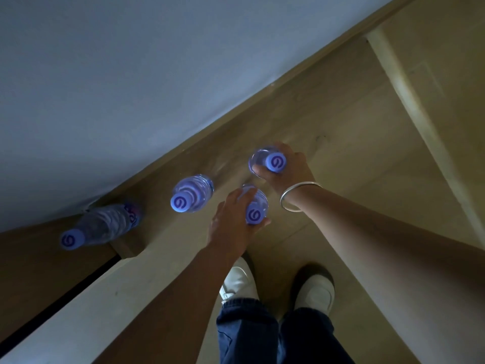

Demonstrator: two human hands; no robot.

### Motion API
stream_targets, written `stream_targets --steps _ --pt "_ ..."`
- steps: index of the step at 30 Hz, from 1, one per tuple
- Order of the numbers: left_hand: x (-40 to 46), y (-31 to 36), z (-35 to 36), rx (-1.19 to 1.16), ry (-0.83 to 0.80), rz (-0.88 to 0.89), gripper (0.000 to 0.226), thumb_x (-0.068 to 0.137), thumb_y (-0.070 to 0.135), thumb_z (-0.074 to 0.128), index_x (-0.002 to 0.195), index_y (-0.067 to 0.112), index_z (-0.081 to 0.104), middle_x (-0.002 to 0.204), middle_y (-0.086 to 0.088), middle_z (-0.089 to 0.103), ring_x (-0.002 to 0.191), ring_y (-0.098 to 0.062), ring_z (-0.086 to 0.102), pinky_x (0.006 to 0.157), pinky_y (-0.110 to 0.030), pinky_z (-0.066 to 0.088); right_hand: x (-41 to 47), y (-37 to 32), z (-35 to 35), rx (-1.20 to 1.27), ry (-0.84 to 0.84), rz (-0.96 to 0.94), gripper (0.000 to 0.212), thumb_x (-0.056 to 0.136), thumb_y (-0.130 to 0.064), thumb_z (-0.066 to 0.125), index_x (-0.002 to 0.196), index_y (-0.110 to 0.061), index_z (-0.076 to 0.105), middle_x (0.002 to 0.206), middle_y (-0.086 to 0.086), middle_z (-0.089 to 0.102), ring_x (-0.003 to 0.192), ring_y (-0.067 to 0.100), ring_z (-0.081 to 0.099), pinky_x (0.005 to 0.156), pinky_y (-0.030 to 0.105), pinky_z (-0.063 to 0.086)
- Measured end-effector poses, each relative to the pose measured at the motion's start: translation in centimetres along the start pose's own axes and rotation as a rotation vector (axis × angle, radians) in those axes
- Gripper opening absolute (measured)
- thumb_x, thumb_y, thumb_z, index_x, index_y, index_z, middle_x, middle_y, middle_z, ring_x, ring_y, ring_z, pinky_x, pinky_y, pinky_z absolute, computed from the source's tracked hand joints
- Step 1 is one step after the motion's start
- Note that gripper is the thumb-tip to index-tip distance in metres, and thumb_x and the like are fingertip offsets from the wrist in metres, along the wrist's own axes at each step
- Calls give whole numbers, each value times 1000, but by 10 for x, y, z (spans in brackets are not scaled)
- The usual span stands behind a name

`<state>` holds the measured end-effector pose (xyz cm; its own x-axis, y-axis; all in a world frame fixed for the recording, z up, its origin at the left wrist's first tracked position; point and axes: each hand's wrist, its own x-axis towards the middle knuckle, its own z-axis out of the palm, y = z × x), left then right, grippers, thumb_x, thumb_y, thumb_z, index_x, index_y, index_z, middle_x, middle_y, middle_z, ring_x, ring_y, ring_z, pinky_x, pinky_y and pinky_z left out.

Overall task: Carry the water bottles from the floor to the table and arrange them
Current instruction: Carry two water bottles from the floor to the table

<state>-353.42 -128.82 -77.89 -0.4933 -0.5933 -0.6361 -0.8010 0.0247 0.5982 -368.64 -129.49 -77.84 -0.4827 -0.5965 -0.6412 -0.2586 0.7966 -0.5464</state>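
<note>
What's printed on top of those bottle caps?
Each purple cap, like the free bottle's cap, shows a dark swirl logo. The left hand and right hand cover the gripped bottles' sides.

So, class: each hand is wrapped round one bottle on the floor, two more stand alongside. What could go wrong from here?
1. The left hand reaches close by the free middle bottle; lifting its own bottle could tip that one.
2. The right hand holds its bottle near the cap; it might slip.

- Bare forearms, no sleeves
- Silver bangle (298,197) on right wrist, plain, thin
- Dark blue jeans (275,334), cuffs bunched at ankles
- White slip-on shoes (240,281), rounded toes, w/ small strap detail on left one
</note>
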Motion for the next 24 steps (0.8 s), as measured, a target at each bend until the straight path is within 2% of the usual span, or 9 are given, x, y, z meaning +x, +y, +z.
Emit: stream_targets --steps 2,6,10,13,15,18,21,22,24 --pt "-2 0 -4 -58 33 -16 63 77 37 72 132 22 45 134 0 47 117 -24 50 96 -44 45 -1 2 -4 -33 -29 -27 53 72 -34 74 120 -20 53 113 14 53 90 25 57 87 35 49" --pt "-16 -3 -17 -57 88 -25 57 77 36 72 128 24 48 130 2 51 114 -23 52 94 -44 46 -7 -3 -15 -77 -55 -63 45 73 -28 74 112 -10 58 112 16 59 98 31 60 89 40 48" --pt "-47 1 -37 -191 210 -112 55 73 40 74 123 31 51 114 12 57 105 -14 58 91 -42 50 -44 -12 -28 -95 18 -205 42 74 -22 75 108 -6 58 109 13 61 101 30 58 86 33 41" --pt "-78 19 -57 -240 255 -143 57 71 47 74 121 33 52 113 7 63 103 -17 61 90 -43 50 -86 -30 -46 -88 60 -306 45 73 -20 77 111 -5 58 108 13 63 100 31 59 82 24 37" --pt "-105 40 -76 -261 306 -145 54 70 50 74 116 33 53 100 12 64 96 -15 62 84 -36 51 -117 -55 -67 -85 65 -398 43 71 -16 78 108 -1 60 104 17 65 96 33 61 78 22 36" --pt "-158 76 -107 -272 430 -153 53 70 49 74 116 33 54 86 18 58 82 -10 59 70 -23 41 -170 -101 -103 -121 34 -598 40 68 -10 80 100 7 62 97 24 65 89 39 62 75 25 36" --pt "-219 115 -139 -319 547 -168 53 71 45 73 119 30 56 100 18 58 89 -5 56 72 -17 39 -228 -147 -140 -153 8 -738 49 71 -11 78 113 6 60 114 23 63 104 37 60 91 29 40" --pt "-242 128 -150 -349 595 -180 56 71 43 74 122 28 56 105 19 56 93 -2 54 75 -16 38 -249 -163 -151 -157 2 -786 49 72 -11 78 114 5 60 115 21 63 105 35 60 93 32 41" --pt "-288 152 -172 -402 684 -176 57 72 37 75 124 24 56 109 18 54 99 -2 52 78 -13 37 -291 -194 -173 -160 -9 -886 44 69 -10 79 107 6 63 107 21 66 97 34 64 88 27 41"
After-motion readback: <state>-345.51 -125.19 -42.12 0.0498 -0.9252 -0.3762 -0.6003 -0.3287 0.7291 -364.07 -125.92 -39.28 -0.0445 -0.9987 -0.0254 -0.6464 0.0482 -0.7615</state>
